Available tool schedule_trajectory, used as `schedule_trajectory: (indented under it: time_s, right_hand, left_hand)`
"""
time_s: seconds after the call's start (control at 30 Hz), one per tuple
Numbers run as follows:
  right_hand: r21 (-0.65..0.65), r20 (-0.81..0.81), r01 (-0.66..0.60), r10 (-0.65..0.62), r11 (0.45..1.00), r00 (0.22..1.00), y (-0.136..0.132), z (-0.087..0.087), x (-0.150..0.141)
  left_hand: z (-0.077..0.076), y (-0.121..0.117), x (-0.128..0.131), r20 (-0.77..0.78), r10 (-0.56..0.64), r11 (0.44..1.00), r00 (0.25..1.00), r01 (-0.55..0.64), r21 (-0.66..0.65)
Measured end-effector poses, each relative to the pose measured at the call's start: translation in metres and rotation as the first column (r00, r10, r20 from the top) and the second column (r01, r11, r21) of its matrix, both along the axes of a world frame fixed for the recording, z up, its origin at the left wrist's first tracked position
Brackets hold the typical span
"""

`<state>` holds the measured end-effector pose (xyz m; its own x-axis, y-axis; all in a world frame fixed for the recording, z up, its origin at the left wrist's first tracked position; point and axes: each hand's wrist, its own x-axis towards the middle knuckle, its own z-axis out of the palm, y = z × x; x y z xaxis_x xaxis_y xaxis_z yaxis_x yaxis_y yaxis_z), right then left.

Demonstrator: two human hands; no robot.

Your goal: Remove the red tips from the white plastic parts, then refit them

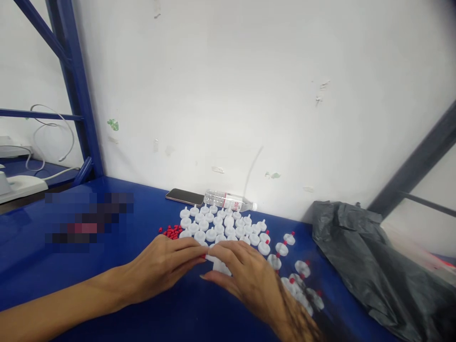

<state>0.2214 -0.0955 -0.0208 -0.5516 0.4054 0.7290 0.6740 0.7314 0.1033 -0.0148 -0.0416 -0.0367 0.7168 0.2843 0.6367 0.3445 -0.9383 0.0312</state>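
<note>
My left hand (164, 267) reaches in from the left over the blue table (107, 285), fingers pressed together in a pinch on a small red cap at their tips. My right hand (245, 275) comes in from the lower right and holds a white round plastic piece (221, 266) under its fingers, touching the left fingertips. Behind the hands lie several white round pieces (213, 223) in a cluster. A small pile of red caps (173, 232) sits to their left. White pieces with red caps fitted (290, 256) trail off to the right.
A dark phone (184, 196) and a plastic water bottle (230, 201) lie against the white wall. A grey plastic bag (370, 266) covers the table's right side. Blue shelf posts (76, 90) and white cables (53, 142) stand at the left.
</note>
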Motion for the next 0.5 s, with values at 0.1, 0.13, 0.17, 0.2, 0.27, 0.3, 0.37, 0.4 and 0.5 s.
schedule_trajectory:
  time_s: [0.1, 0.13, 0.17, 0.2, 0.27, 0.3, 0.37, 0.4, 0.5]
  right_hand:
    - [-0.005, -0.008, -0.05, 0.05, 0.999, 0.999, -0.001, -0.0021, -0.0005]
    - [0.002, -0.009, -0.061, 0.061, 0.998, 0.998, -0.0014, -0.0022, -0.0008]
    - [0.014, -0.011, -0.068, 0.068, 0.998, 0.998, -0.0018, -0.0022, -0.0011]
    - [0.022, -0.011, -0.067, 0.068, 0.997, 0.998, -0.0022, -0.0021, -0.0015]
    - [0.039, -0.016, -0.071, 0.071, 0.997, 0.997, -0.0029, -0.0023, -0.0025]
    - [0.047, -0.024, -0.078, 0.079, 0.996, 0.997, -0.0033, -0.0028, -0.0031]
    - [0.057, -0.044, -0.096, 0.099, 0.994, 0.994, -0.0041, -0.0047, -0.0043]
    - [0.058, -0.048, -0.103, 0.106, 0.993, 0.993, -0.0047, -0.0058, -0.0047]
    - [0.072, -0.018, -0.103, 0.104, 0.992, 0.994, -0.0074, -0.0081, -0.0052]
  left_hand:
    - [-0.0001, 0.0018, -0.0017, -0.06, 0.022, 0.995, 0.998, -0.028, -0.101]
    - [-0.0007, 0.002, -0.0025, -0.082, 0.029, 0.993, 0.996, -0.039, -0.114]
    - [-0.0015, 0.002, -0.0032, -0.106, 0.039, 0.991, 0.994, -0.052, -0.12]
    - [-0.0025, 0.0017, -0.0037, -0.122, 0.047, 0.991, 0.991, -0.062, -0.118]
    - [-0.0044, 0.0003, -0.0043, -0.133, 0.049, 0.99, 0.99, -0.066, -0.121]
    - [-0.0051, -0.0007, -0.0043, -0.128, 0.041, 0.99, 0.991, -0.057, -0.127]
    - [-0.0057, -0.0032, -0.004, -0.111, 0.006, 0.991, 0.994, -0.021, -0.134]
    - [-0.0056, -0.0045, -0.0039, -0.105, -0.01, 0.991, 0.994, -0.004, -0.13]
    - [-0.0048, -0.0078, -0.0039, -0.102, -0.023, 0.993, 0.995, 0.01, -0.12]
